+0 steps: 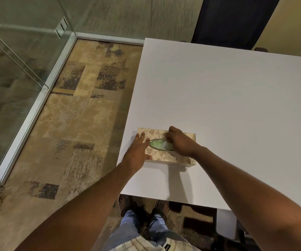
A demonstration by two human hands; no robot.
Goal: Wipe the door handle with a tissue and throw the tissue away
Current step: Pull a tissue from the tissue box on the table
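A white worktop stands on patchy tan-and-brown carpet, with glass partitions in aluminium frames to the left and a dark chair at its far edge. A floral tissue box lies near the worktop's front left corner. The left hand lies flat, fingers spread, on the box's left end. The right hand pinches the tissue at the oval opening.
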